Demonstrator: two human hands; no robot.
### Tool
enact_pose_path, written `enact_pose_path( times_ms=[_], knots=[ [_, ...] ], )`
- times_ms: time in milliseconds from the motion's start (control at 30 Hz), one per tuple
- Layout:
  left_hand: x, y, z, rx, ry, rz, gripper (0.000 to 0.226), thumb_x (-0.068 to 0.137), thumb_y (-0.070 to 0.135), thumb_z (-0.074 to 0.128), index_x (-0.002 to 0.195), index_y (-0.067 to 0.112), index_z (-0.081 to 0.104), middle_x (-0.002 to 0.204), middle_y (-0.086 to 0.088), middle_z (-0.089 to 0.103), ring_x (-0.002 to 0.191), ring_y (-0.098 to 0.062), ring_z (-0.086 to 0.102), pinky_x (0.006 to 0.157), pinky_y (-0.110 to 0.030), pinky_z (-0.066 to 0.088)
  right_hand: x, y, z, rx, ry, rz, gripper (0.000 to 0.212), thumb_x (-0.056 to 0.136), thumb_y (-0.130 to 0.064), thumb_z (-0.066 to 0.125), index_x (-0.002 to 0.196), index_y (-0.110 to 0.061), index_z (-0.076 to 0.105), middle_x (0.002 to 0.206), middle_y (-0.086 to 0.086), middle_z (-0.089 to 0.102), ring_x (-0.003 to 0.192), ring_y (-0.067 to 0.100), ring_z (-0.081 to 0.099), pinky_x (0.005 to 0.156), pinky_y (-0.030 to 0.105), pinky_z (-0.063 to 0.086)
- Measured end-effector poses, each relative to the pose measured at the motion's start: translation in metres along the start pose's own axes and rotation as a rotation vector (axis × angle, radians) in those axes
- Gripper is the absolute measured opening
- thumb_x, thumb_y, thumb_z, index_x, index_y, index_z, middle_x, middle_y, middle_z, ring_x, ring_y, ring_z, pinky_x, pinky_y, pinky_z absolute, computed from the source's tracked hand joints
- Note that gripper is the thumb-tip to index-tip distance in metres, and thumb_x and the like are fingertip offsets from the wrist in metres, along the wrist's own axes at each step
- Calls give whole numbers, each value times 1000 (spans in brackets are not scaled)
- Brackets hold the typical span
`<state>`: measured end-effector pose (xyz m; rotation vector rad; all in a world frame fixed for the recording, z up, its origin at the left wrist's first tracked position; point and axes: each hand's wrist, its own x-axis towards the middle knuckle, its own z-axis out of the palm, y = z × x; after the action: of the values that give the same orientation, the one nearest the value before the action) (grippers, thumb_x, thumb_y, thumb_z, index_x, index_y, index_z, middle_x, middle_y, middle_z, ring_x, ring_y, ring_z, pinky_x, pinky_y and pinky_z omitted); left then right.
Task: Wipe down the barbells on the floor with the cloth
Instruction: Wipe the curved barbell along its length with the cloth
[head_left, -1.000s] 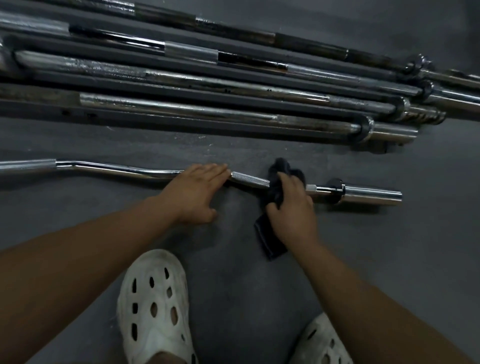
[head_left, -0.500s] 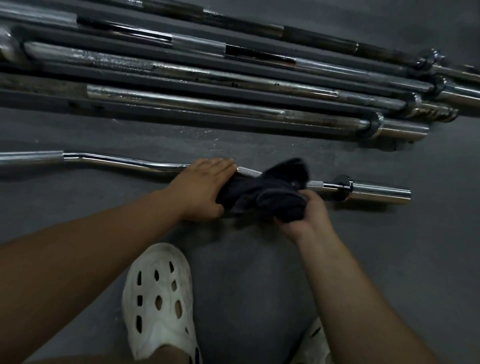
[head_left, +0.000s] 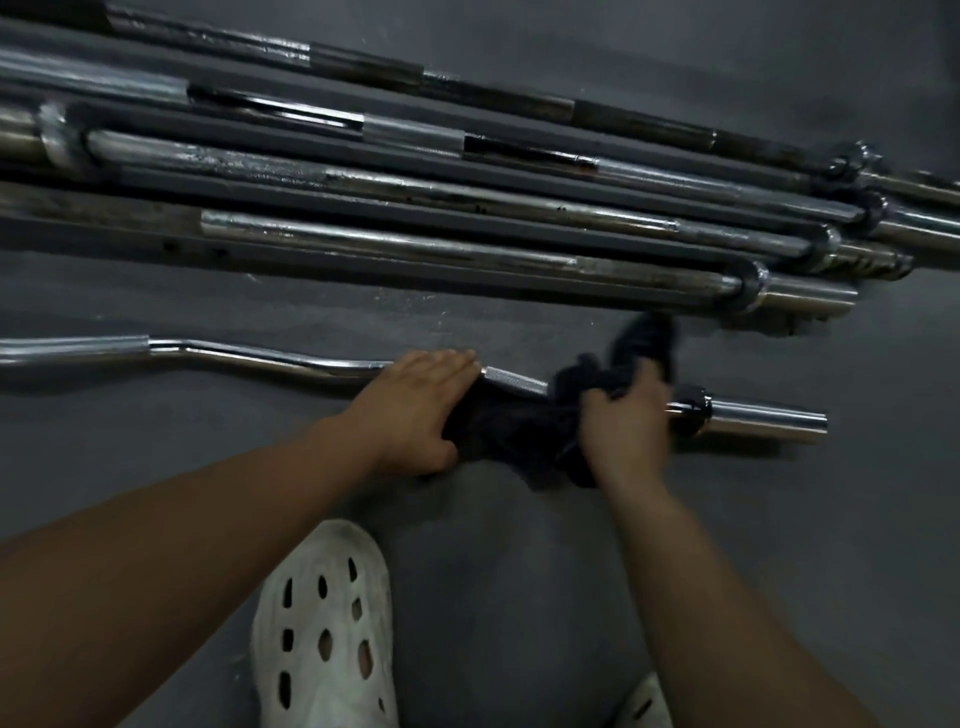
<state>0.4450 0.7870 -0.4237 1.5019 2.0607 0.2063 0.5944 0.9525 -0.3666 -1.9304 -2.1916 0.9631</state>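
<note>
A chrome curl bar (head_left: 260, 358) lies across the dark floor in front of me. My left hand (head_left: 415, 405) rests flat on its shaft with straight fingers, the thumb beside the dark cloth (head_left: 514, 426). My right hand (head_left: 621, 415) grips that bunched cloth against the bar, just left of the collar and sleeve (head_left: 763, 415). One end of the cloth sticks up past my right hand, blurred. A short knurled stretch of bar shows between my hands.
Several long straight barbells (head_left: 467, 249) lie side by side on the floor beyond the curl bar, sleeves to the right. My white perforated clog (head_left: 322, 623) stands below my hands, and a second clog (head_left: 644, 706) peeks in at the bottom edge.
My right hand has turned over the bar with the cloth, and the cloth's end has flipped up and to the right. My left hand has stayed on the shaft.
</note>
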Motion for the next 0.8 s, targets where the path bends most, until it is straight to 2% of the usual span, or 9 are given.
enact_pose_path(
  times_ms=[67,133,200,300,433,500,567,633,800],
  knots=[
    [0,-1,0,1,-6,-7,103,64,55,49,156,16,22,164,-6,19,149,-20,20,122,-34,10,-19,-11,33,-241,-128,-250,46,83,-17,56,128,-25,55,132,9,54,112,39,57,93,42,47],
    [1,-2,1,18,5,14,91,67,56,51,148,15,37,155,-8,37,143,-21,31,120,-34,15,-44,-17,60,-354,-297,-427,57,81,-21,56,137,-30,48,141,4,46,113,39,53,93,41,46],
    [2,-3,-1,5,13,24,87,66,56,49,142,14,44,147,-9,45,136,-22,38,117,-34,21,-42,-15,58,-442,-365,-561,60,82,-25,54,141,-32,43,143,4,45,112,39,54,92,44,49],
    [0,-3,-3,-19,-20,12,102,64,56,43,155,15,23,162,-7,22,147,-22,23,121,-36,15,3,14,20,-513,-273,-514,47,78,-25,51,125,-29,51,129,7,55,105,39,61,83,47,55],
    [-1,3,0,6,-17,-9,106,64,53,47,157,16,14,165,-5,10,151,-20,13,122,-36,7,-17,38,19,-483,-23,-268,57,77,-10,56,134,-16,51,146,10,44,110,43,56,90,45,47],
    [0,4,-2,18,-29,-17,105,64,53,47,157,16,16,165,-7,14,150,-20,15,122,-36,8,-37,21,40,-439,-122,-355,63,79,-11,56,140,-19,45,152,6,37,110,41,55,92,44,46],
    [1,2,-6,32,-37,0,101,63,54,48,153,13,25,161,-11,22,148,-23,22,121,-35,12,-32,12,39,-563,-343,-602,71,81,-16,57,148,-26,36,157,-1,30,117,37,51,96,42,46],
    [0,0,-6,22,-53,3,104,64,54,48,155,13,21,163,-9,18,149,-22,19,122,-34,11,0,28,11,-637,-410,-685,76,80,-16,60,150,-29,35,158,-3,31,126,34,49,100,42,46],
    [0,4,1,95,-29,-13,106,69,54,52,158,15,9,166,-7,6,151,-22,11,122,-37,6,21,92,-23,-482,-36,-156,74,82,-7,60,152,-9,34,162,17,26,130,46,46,107,46,37]
  ],
)
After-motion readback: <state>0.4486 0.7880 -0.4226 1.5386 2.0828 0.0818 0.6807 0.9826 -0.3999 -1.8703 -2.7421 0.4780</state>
